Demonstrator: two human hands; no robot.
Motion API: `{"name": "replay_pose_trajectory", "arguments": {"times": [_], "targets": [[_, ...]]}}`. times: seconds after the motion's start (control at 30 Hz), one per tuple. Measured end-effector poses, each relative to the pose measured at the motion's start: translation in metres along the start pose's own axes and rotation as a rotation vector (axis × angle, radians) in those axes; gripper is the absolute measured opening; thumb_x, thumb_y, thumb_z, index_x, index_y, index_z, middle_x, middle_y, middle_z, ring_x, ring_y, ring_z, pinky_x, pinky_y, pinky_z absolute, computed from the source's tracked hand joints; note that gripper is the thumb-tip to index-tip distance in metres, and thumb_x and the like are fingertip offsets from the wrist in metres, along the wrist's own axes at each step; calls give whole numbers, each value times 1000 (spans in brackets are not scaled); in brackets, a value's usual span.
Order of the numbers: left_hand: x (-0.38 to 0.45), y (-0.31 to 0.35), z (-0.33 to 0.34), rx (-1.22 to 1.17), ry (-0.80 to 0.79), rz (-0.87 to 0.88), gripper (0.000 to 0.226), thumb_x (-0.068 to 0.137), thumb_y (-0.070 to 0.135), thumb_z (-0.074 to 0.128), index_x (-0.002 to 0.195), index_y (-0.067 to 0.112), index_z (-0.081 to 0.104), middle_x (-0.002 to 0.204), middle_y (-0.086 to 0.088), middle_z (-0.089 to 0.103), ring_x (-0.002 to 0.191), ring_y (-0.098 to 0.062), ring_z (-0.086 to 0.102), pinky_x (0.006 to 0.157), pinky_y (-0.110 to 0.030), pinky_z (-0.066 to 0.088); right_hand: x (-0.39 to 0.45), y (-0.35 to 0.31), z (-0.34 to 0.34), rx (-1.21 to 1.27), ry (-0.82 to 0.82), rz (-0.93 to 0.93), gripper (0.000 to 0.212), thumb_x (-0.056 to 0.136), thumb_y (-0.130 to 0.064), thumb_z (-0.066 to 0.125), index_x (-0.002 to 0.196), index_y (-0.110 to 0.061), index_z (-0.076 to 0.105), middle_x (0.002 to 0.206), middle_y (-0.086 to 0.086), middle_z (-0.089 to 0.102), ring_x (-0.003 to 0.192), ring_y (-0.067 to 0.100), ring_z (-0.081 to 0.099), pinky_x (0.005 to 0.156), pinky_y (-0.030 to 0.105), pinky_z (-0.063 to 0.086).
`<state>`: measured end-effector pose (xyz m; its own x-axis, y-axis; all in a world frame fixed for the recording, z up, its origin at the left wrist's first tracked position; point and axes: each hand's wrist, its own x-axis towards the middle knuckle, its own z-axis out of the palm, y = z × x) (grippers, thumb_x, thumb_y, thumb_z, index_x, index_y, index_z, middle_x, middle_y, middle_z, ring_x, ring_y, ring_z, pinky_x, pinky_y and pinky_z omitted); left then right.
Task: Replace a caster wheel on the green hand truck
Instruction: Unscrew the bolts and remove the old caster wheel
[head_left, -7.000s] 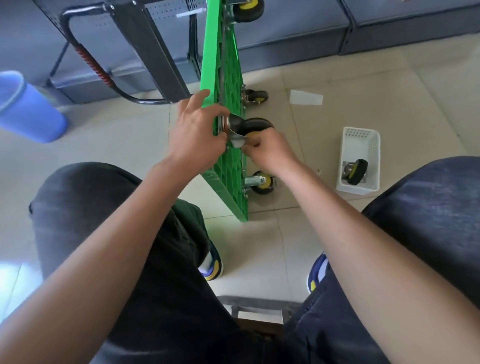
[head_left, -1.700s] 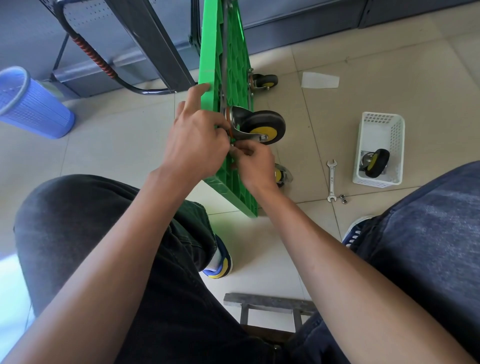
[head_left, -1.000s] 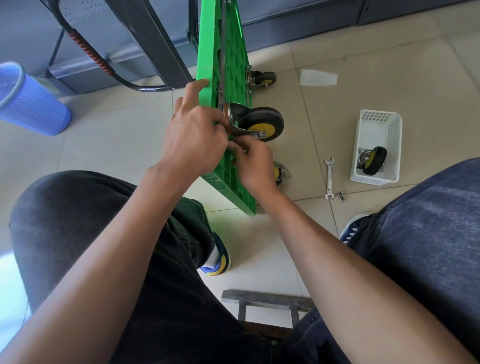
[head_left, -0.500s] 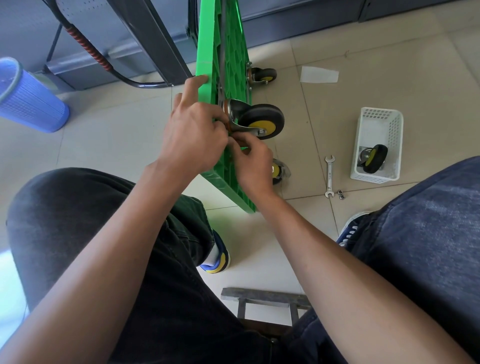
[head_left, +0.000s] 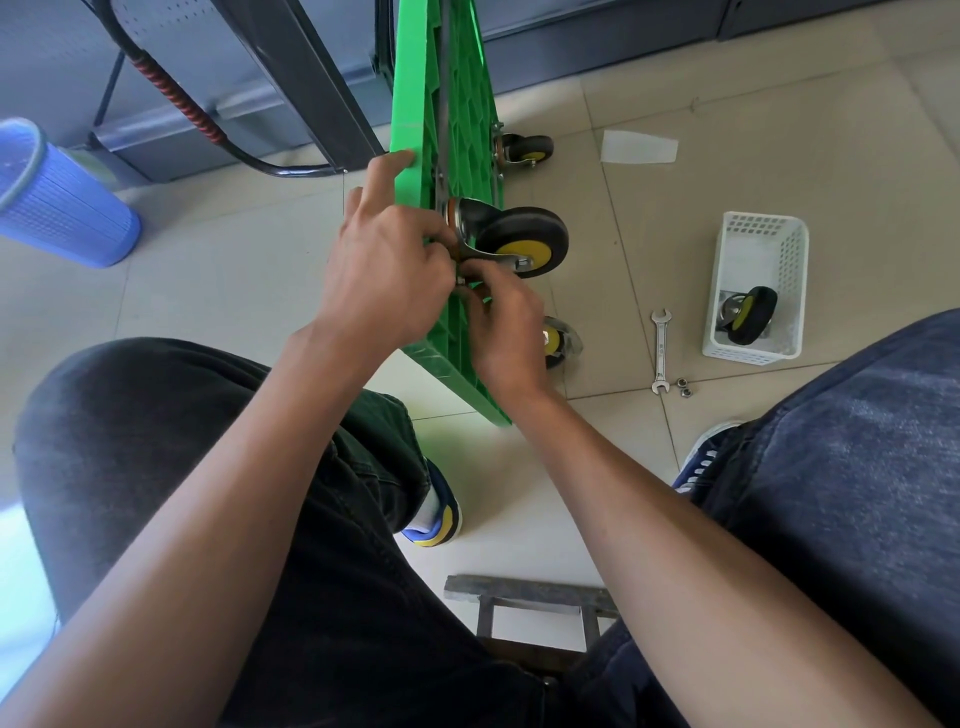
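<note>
The green hand truck stands on its edge on the tiled floor, underside facing right. A black caster wheel with a yellow hub sits against that underside at mid height. My left hand grips the deck's edge beside the caster's mounting plate, index finger stretched up along the green rim. My right hand pinches something small at the plate just below the caster; what it pinches is hidden by the fingers. Two other casters are fixed further up and lower down.
A white basket at the right holds another black and yellow caster. A spanner and two nuts lie on the floor beside it. A blue bin stands at the left. My knees flank the truck.
Over the last seconds the view shifted and the spanner and nuts came into sight. My right hand's fingers have kept working at the caster plate; my left hand stays on the deck.
</note>
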<state>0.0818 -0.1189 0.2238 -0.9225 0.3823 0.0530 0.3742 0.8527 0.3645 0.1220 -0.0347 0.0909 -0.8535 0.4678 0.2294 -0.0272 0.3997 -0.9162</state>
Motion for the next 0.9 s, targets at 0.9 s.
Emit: {"name": "replay_pose_trajectory", "arguments": {"times": [0.9], "targets": [[0,0,0,23,5,8,35,87,8,47,99,18,79,160,-2,29,142,-30,33,107,-41,38,3,0,-1,286,-53,414,15,94,-18,73,105,-7,76,88,-3,75,78,2,68,75,26,57]]}}
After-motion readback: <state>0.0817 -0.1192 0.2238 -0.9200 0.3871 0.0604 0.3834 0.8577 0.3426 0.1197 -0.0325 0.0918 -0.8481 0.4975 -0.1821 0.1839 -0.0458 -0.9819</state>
